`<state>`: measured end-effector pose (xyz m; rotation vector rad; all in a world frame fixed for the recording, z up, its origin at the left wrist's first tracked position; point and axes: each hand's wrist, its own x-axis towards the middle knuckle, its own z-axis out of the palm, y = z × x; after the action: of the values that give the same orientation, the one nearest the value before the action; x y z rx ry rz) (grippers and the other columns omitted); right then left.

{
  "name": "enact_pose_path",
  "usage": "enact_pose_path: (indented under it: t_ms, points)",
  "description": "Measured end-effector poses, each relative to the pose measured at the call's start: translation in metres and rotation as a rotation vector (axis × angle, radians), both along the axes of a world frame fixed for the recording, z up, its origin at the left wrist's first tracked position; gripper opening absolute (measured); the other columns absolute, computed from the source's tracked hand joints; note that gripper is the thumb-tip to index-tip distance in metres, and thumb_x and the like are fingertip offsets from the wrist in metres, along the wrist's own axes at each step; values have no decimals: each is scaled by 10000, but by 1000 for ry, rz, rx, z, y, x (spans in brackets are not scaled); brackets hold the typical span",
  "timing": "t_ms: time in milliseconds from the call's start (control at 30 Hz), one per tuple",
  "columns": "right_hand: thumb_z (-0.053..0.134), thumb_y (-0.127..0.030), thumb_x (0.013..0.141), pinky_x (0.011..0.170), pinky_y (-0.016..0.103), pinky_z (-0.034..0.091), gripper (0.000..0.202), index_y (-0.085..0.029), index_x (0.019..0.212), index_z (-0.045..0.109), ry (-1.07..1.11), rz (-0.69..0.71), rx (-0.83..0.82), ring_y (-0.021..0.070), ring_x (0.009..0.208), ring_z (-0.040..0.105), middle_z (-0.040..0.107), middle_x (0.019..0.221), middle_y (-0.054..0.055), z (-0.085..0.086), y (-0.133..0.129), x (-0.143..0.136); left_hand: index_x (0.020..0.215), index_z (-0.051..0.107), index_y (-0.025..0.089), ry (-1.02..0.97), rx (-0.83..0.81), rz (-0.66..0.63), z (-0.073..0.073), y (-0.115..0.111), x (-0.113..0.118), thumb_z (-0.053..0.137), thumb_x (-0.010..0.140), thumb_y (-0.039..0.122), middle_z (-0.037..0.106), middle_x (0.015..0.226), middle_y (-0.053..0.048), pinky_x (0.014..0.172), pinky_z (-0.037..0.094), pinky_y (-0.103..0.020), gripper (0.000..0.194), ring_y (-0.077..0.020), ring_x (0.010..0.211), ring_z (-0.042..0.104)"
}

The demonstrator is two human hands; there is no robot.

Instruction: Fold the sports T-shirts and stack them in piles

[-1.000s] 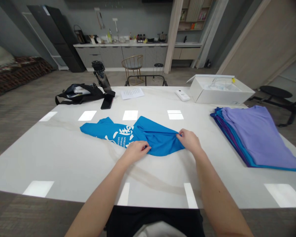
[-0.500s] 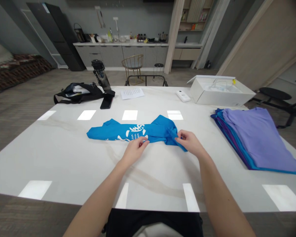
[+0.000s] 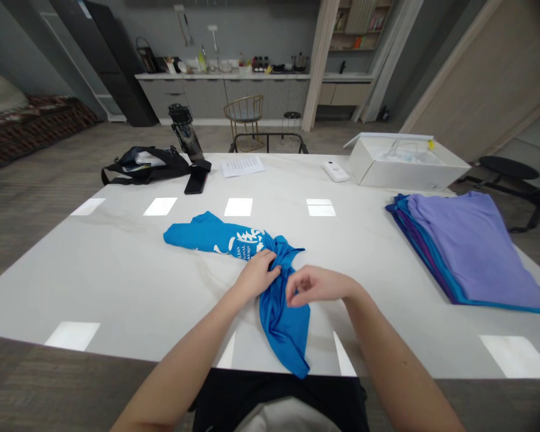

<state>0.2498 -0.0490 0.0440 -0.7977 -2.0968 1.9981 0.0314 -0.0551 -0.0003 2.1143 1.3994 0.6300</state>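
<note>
A blue T-shirt (image 3: 288,324) with white lettering lies bunched in a narrow strip on the white table. Its left part stretches away flat, while its right part bends down towards the table's near edge. My left hand (image 3: 257,275) is closed on the gathered cloth at the bend, just below the printed letters. Over the bent-down part hovers my right hand (image 3: 319,284), its fingers loosely curled with a gap to the thumb and no cloth visible between them.
On the right lies a stack of folded shirts (image 3: 468,246), lilac on top. Behind it stands an open white box (image 3: 387,168), with a white device (image 3: 335,171) beside it. A paper sheet (image 3: 243,167), phone (image 3: 195,182), black bag (image 3: 148,165) and bottle (image 3: 186,133) are along the far edge.
The shirt's right part has swung from lying out to the right to hanging down towards me. My right hand moved left and nearer and let go of the cloth; my left hand took hold of it.
</note>
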Motion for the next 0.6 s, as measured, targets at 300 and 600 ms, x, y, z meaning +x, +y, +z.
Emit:
enact_pose_path:
  t_ms: [300,600]
  points:
    - [712,-561,821,674,292,470,407,-175,943,758,-124,-699,284,184,753,606,742,878,64,-29,44,39,701,438,217,-187,-292,-632,21,-8,23,625,741,135,531,791,35,694,407,-263,208,-135,733,509]
    - [667,-373,864,623,257,359,175,-203,828,693,-332,-599,651,153,670,561,658,714,-10,-28,20,-12,768,697,213,-219,-457,-45,21,-5,-29,576,907,590,697,699,-21,587,451,-299,420,-176,595,620]
